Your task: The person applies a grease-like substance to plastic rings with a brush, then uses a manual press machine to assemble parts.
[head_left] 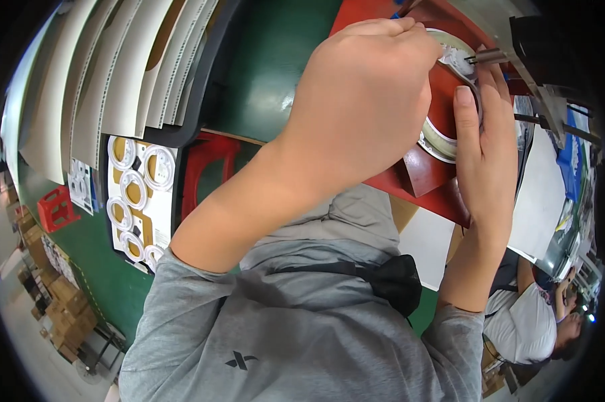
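A round white ring with a shiny rim (440, 146) lies on a red fixture (431, 171) at the upper right. My right hand (488, 151) grips the ring's right side, its thumb over the inner edge and its fingers along the outside. Above the ring's far side, my left hand (372, 94) is closed, with fingers bent and pressed together. What those fingers hold is hidden behind the hand; a bit of blue shows beyond them. A slim metal tip (486, 57) reaches down to a clear-white piece (458, 60) in the ring.
Curved white panels (115, 67) stand in a black-edged bin (212, 60) at left. Below, several white rings (133, 191) lie on a board. A red stool (212, 157) is beside them. White sheets (533, 194) lie right of the fixture. Another person (520, 328) sits lower right.
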`<state>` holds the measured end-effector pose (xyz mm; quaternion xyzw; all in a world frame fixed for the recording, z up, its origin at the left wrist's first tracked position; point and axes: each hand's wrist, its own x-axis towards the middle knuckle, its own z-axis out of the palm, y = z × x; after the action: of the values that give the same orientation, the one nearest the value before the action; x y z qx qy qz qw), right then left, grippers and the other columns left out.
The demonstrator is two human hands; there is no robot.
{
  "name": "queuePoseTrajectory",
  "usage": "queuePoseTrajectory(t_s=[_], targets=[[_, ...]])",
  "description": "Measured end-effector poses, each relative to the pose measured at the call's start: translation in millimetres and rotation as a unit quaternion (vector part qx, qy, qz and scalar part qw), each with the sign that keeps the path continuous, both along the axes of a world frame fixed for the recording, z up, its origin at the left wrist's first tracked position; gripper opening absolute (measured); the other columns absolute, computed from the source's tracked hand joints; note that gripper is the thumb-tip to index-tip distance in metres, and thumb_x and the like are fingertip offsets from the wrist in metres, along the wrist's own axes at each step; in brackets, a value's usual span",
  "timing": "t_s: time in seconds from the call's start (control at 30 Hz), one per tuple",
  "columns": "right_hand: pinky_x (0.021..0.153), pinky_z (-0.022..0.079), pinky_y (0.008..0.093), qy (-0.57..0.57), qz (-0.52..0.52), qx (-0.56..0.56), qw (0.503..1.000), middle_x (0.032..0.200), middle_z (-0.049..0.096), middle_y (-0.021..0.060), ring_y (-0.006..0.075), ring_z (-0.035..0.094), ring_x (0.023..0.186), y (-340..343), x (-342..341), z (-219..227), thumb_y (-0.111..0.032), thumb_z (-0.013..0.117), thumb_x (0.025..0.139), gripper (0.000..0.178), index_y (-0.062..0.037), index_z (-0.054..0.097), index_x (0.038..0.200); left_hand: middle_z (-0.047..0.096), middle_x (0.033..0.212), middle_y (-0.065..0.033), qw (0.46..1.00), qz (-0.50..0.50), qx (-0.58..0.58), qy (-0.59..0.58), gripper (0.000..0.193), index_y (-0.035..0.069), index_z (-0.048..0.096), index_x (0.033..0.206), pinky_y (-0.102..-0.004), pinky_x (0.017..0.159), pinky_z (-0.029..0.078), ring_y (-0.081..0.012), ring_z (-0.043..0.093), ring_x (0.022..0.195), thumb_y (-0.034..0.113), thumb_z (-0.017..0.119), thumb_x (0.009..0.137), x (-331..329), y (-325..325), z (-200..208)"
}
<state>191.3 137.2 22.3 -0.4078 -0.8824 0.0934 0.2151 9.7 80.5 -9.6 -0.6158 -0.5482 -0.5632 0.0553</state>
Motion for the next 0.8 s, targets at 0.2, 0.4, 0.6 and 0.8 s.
queuePoseTrajectory(t_s=[0.2, 0.4, 0.6, 0.8], targets=[[0.117, 0.038, 0.0450, 0.006, 0.043, 0.052, 0.998, 0.150, 0.052, 0.0276, 0.0425, 0.047, 0.143, 6, 0, -3, -0.034, 0.058, 0.107, 0.053, 0.0077, 0.055, 0.140, 0.076, 0.109, -0.0168, 0.999, 0.006, -0.050, 0.019, 0.019, 0.000, 0.074, 0.103, -0.0393, 0.086, 0.060, -0.0337, 0.074, 0.102, 0.000, 0.072, 0.084, 0, -7, 13], [0.112, 0.043, 0.0444, 0.134, 0.058, 0.038, 0.989, 0.139, 0.061, 0.0251, 0.0429, 0.057, 0.130, -13, 5, -3, -0.018, 0.068, 0.100, 0.046, 0.0064, 0.057, 0.138, 0.076, 0.110, -0.0152, 0.999, 0.019, -0.047, -0.016, 0.020, 0.000, 0.073, 0.107, -0.0392, 0.087, 0.059, -0.0337, 0.072, 0.110, 0.002, 0.074, 0.087, -1, -17, 2], [0.105, 0.054, 0.0413, 0.349, 0.020, 0.364, 0.863, 0.129, 0.068, 0.0252, 0.0318, 0.070, 0.111, -25, 52, 93, 0.000, 0.058, 0.102, 0.031, 0.0116, 0.055, 0.130, 0.069, 0.099, -0.0165, 0.994, 0.020, -0.105, 0.002, 0.028, 0.000, 0.069, 0.111, -0.0430, 0.082, 0.055, -0.0342, 0.068, 0.092, 0.013, 0.078, 0.088, -8, -14, 28], [0.071, 0.048, 0.0237, 0.111, 0.120, 0.517, 0.840, 0.118, 0.067, 0.0194, 0.0134, 0.062, 0.080, 38, 82, 180, -0.015, 0.060, 0.107, 0.023, 0.0051, 0.058, 0.118, 0.069, 0.100, -0.0241, 0.958, 0.037, -0.273, 0.078, 0.038, -0.003, 0.068, 0.108, -0.0482, 0.087, 0.054, -0.0423, 0.068, 0.096, 0.023, 0.080, 0.084, -19, 2, 46]])
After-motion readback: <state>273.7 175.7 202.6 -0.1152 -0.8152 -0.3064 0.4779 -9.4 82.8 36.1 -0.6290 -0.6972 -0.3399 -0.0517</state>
